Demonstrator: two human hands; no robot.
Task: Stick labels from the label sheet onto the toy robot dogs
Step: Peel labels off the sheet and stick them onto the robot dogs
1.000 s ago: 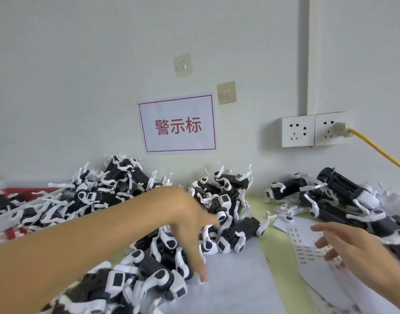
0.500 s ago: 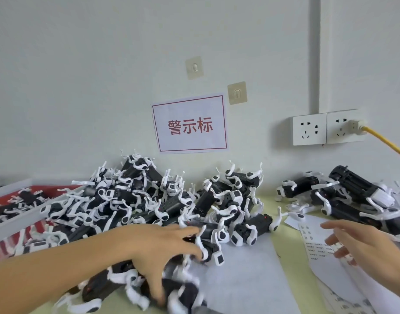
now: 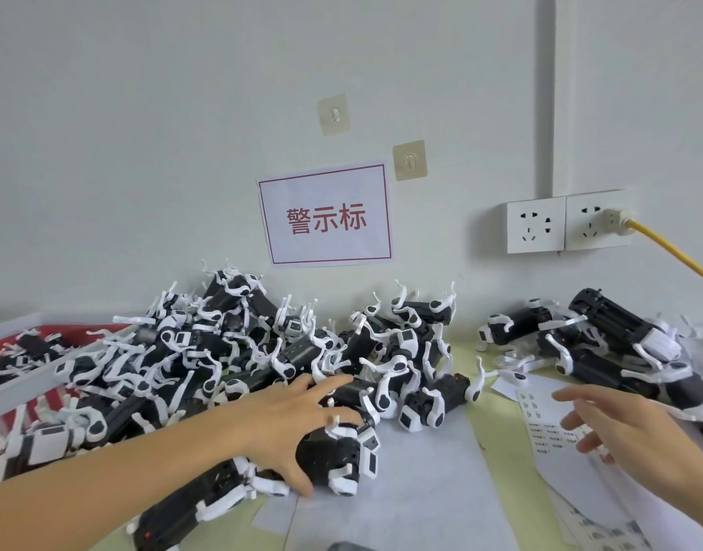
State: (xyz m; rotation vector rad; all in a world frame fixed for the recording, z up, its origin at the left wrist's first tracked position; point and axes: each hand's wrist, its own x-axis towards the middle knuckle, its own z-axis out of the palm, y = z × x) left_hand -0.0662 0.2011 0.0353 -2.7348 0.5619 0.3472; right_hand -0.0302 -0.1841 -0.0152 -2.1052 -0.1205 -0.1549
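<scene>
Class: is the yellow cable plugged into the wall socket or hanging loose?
Plugged in: the yellow cable ends in a plug seated in the right wall socket.

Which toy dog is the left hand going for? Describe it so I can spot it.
Start at the big pile of toy robot dogs below the red-lettered wall sign. At its near edge, the left hand covers one black dog, lying apart on the white sheet.
</scene>
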